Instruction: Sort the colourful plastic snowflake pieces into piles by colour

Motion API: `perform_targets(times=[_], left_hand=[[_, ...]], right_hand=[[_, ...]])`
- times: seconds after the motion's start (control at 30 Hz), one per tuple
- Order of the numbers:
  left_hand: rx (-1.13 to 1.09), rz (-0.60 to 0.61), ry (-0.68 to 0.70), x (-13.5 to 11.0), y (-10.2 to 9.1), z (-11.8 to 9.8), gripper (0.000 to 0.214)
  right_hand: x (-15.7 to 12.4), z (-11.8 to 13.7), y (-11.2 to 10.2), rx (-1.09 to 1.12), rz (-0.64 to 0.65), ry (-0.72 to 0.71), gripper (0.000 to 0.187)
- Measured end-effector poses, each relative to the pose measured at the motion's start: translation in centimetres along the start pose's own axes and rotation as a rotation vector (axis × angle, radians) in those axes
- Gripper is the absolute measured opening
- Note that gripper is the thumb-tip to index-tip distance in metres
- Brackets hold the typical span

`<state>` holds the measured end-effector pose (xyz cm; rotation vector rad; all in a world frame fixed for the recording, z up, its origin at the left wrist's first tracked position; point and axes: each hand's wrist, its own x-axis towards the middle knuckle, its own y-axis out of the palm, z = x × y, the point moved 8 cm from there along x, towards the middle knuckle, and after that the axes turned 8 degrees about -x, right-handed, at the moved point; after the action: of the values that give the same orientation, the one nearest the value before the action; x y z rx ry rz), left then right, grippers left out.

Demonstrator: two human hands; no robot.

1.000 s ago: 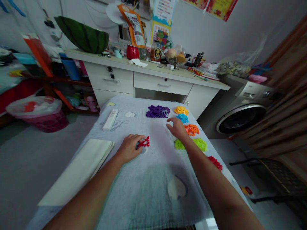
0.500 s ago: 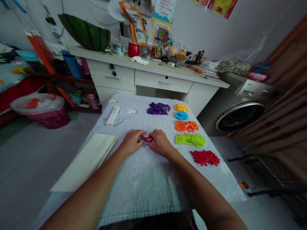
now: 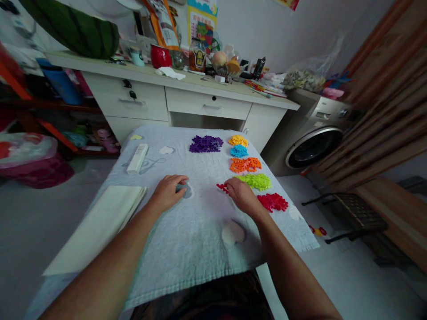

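My right hand is closed on a small red plastic piece with a notched, lacy outline, just left of the lime-green pile. Behind that hand lies a pile of similar red pieces. My left hand rests over the table cloth, its thumb and fingers apart with nothing between them, beside a printed heart. Farther back are orange pieces, blue pieces, yellow pieces and a larger purple pile.
A white box and a folded cream cloth lie on the table's left side. Beyond stands a white desk bearing a watermelon and jars. A washing machine and a stool are to the right.
My hands have parted. The right hand has moved right with the red piece toward the lime-green and red piles; the left has let go of it. The view has turned right.
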<state>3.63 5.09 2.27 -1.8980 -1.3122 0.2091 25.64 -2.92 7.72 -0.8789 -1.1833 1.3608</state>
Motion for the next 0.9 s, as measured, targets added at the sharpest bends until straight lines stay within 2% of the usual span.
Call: perform_targets(times=[0.13,0.23,0.3,0.43,0.73,0.83,0.9], left_hand=[[-0.004,0.002,0.01,0.1,0.1,0.2,0.035],[-0.013,0.0,0.017,0.2,0.1,0.2,0.034],[-0.012,0.001,0.02,0.1,0.1,0.3,0.034],[-0.006,0.002,0.023,0.0,0.1,0.3,0.035],[0.004,-0.003,0.033,-0.1,0.1,0.5,0.035],[0.017,0.0,0.044,-0.1,0.2,0.6,0.035],[0.025,0.007,0.046,-0.1,0.3,0.6,0.035]], right_hand=[[-2.7,-4.9,-2.6,0.024,-0.08,0.17,0.024],[-4.9,-7.8,-3.3,0.026,-0.085,0.302,0.022],[-6.0,-8.8,-3.1,0.004,-0.077,0.353,0.017],[-6.9,-9.1,-2.2,-0.051,-0.074,0.371,0.012],[-7.3,-9.4,-1.7,-0.309,-0.196,0.34,0.014],[-7.7,-8.8,-2.1,-0.288,-0.267,0.337,0.013],[-7.6,-7.4,-1.8,-0.22,-0.285,0.291,0.014]])
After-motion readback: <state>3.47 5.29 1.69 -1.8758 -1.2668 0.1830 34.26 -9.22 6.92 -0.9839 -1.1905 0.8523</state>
